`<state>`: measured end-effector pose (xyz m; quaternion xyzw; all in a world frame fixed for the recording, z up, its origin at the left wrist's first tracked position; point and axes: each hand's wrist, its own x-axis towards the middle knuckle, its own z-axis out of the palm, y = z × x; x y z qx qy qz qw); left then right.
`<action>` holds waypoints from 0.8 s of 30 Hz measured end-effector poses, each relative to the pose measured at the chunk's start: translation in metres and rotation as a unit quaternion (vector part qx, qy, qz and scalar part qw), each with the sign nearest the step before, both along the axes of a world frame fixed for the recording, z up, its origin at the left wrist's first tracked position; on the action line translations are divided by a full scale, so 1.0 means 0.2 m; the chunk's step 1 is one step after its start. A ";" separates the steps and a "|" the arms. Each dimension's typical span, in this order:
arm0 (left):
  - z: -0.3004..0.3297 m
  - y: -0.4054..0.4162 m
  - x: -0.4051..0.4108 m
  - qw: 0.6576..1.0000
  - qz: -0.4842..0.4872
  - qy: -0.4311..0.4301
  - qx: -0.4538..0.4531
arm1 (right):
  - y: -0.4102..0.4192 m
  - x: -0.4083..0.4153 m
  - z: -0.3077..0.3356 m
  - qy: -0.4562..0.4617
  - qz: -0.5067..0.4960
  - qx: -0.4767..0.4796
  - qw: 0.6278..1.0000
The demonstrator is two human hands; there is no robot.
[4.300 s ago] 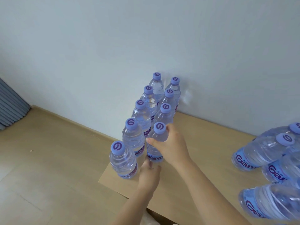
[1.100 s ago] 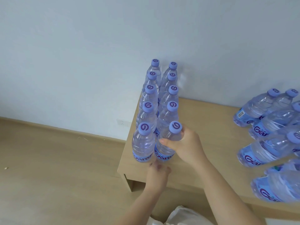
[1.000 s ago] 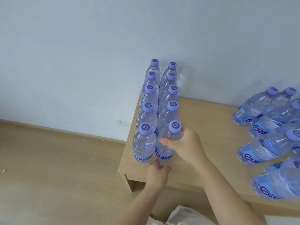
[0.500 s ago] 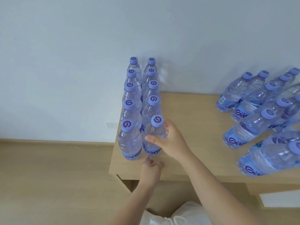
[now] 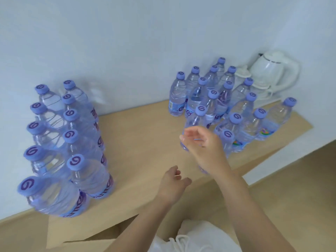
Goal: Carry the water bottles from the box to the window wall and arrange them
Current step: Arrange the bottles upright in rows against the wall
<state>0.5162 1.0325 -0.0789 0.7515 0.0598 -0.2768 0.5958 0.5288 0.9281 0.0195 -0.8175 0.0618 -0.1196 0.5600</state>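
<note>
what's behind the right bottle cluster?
A white kettle stands on its base against the wall, behind the right bottle cluster. Bottles hide the kettle's lower left side.

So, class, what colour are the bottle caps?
The bottle caps are light purple with a darker purple swirl, clearest in the head view.
</note>
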 end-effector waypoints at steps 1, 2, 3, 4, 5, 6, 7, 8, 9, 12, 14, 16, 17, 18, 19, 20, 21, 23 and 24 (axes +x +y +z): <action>-0.01 -0.06 0.01 1.000 -0.019 0.001 0.000 | -0.07 -0.02 0.02 -0.027 -0.036 -0.011 0.999; 0.00 -0.11 0.02 0.999 -0.035 0.000 0.003 | -0.13 -0.03 0.03 -0.057 -0.068 -0.031 0.996; 0.00 -0.16 0.03 0.999 -0.048 -0.001 0.003 | -0.18 -0.05 0.03 -0.085 -0.096 -0.055 0.990; 0.00 -0.20 0.04 0.998 -0.057 -0.004 0.001 | -0.23 -0.06 0.03 -0.107 -0.118 -0.076 0.984; 0.00 -0.23 0.05 0.998 -0.064 -0.006 -0.002 | -0.27 -0.06 0.01 -0.120 -0.136 -0.093 0.979; 0.00 -0.26 0.05 0.997 -0.071 -0.008 -0.004 | -0.31 -0.07 -0.01 -0.122 -0.150 -0.106 0.975; 0.00 -0.29 0.06 0.997 -0.076 -0.012 -0.005 | -0.33 -0.06 -0.04 -0.113 -0.157 -0.109 0.975; -0.01 -0.30 0.06 0.997 -0.077 -0.020 -0.003 | -0.36 -0.06 -0.07 -0.094 -0.158 -0.098 0.978; -0.02 -0.32 0.07 0.997 -0.078 -0.019 -0.004 | -0.37 -0.04 -0.10 -0.067 -0.155 -0.072 0.983; -0.02 -0.32 0.07 0.997 -0.081 -0.015 -0.004 | -0.37 -0.01 -0.19 -0.008 -0.158 0.019 0.987; -0.03 -0.30 0.07 0.996 -0.089 -0.013 0.018 | -0.36 0.01 -0.22 -0.014 -0.165 0.013 0.986; -0.05 -0.26 0.07 0.994 -0.089 -0.033 0.047 | -0.35 0.03 -0.22 -0.023 -0.158 0.002 0.987; -0.05 -0.23 0.06 0.994 -0.089 -0.044 0.049 | -0.35 0.03 -0.21 -0.030 -0.153 0.002 0.988; -0.03 -0.21 0.07 0.993 -0.095 -0.058 0.046 | -0.34 0.04 -0.19 -0.037 -0.150 0.008 0.988; -0.02 -0.18 0.07 0.992 -0.107 -0.066 0.026 | -0.32 0.06 -0.16 -0.043 -0.150 0.020 0.988; -0.01 -0.16 0.07 0.990 -0.120 -0.080 -0.002 | -0.30 0.07 -0.12 -0.047 -0.152 0.036 0.987; 0.00 -0.14 0.07 0.988 -0.121 -0.093 -0.028 | -0.27 0.09 -0.07 -0.048 -0.153 0.050 0.986; 0.03 -0.08 0.06 0.990 -0.086 -0.102 -0.049 | -0.21 0.13 0.02 -0.037 -0.141 0.065 0.987; 0.05 -0.05 0.06 0.991 -0.063 -0.094 -0.066 | -0.18 0.16 0.06 -0.021 -0.124 0.072 0.989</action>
